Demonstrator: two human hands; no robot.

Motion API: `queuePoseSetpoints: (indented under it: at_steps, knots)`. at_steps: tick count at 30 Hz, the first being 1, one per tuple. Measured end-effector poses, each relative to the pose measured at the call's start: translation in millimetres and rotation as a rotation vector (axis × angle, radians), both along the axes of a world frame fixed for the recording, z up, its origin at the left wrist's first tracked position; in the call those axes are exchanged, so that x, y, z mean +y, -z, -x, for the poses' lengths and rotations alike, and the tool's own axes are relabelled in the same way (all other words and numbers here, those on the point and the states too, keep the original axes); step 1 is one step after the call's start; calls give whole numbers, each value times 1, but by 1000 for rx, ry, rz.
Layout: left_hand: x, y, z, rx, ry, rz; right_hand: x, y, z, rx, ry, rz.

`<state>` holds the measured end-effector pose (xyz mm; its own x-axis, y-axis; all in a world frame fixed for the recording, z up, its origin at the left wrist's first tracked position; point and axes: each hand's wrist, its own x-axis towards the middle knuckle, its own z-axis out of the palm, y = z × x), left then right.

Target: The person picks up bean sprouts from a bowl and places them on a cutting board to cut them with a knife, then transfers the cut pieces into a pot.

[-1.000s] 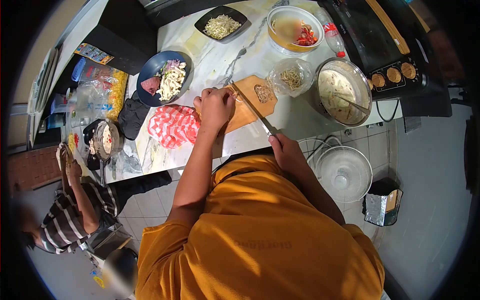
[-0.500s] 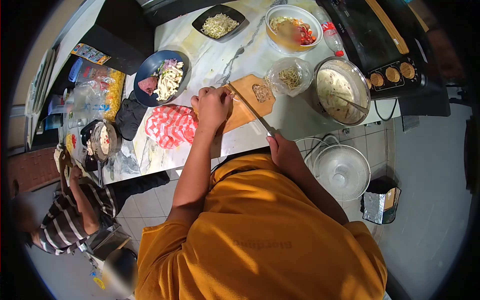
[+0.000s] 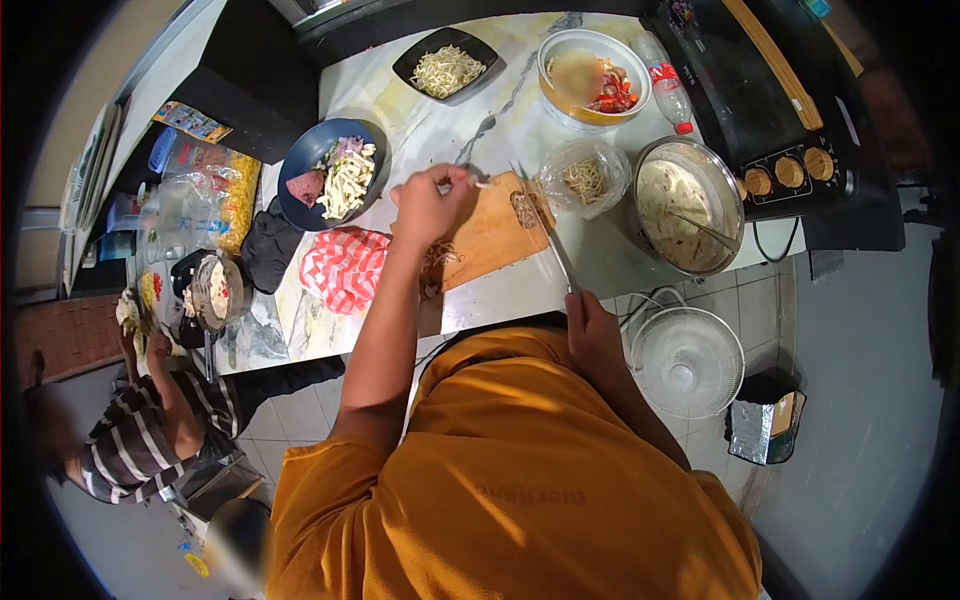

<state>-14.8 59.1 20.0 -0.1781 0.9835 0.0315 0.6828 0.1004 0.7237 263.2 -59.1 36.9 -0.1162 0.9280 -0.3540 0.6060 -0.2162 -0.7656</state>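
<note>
My left hand [image 3: 432, 208] is over the left part of the wooden cutting board [image 3: 490, 240], thumb and fingers pinched on a small pale piece [image 3: 483, 184] whose kind I cannot make out. The handle of a long knife [image 3: 562, 258] is in my right hand [image 3: 594, 335], below the board's right edge. The blade runs up along that edge, beside a small heap of brownish chopped bits [image 3: 524, 210]. Thin brownish trimmings [image 3: 438, 257] lie at the board's left, partly behind my left wrist. A clear plastic bag [image 3: 600, 172] with thin pale-brown strands stands right of the board.
A blue bowl [image 3: 292, 203] of cut food and a red-checked bag [image 3: 345, 270] are at left. Sprouts fill a black bowl [image 3: 405, 68]. A steel pot [image 3: 740, 225], white tub [image 3: 545, 100] and bottle [image 3: 668, 85] stand right. Another person [image 3: 150, 430] works at far left.
The knife has moved right, from across the board to its right edge. My left hand has lifted slightly and now shows the pale piece in its fingertips. The view has shifted slightly.
</note>
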Motion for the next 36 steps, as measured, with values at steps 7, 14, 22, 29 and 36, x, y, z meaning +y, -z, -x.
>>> queuePoseSetpoints:
  at_steps: [7, 14, 22, 29, 36]
  knots:
    - [122, -4, 45, -198, -121, -104, 5, 1, 0, 120, 37, -59]
    - [192, -22, 61, -206, -228, 48, 13, -4, -4, 165, 34, -29]
    - [85, -22, 82, -161, 219, -23, 29, -2, -3, 115, -59, 4]
    - [-27, -22, 70, 95, 76, 206, 36, 13, 5, 114, -154, -45]
    - [-53, -14, 35, 367, 53, 260, 39, 5, 17, 123, -202, -90]
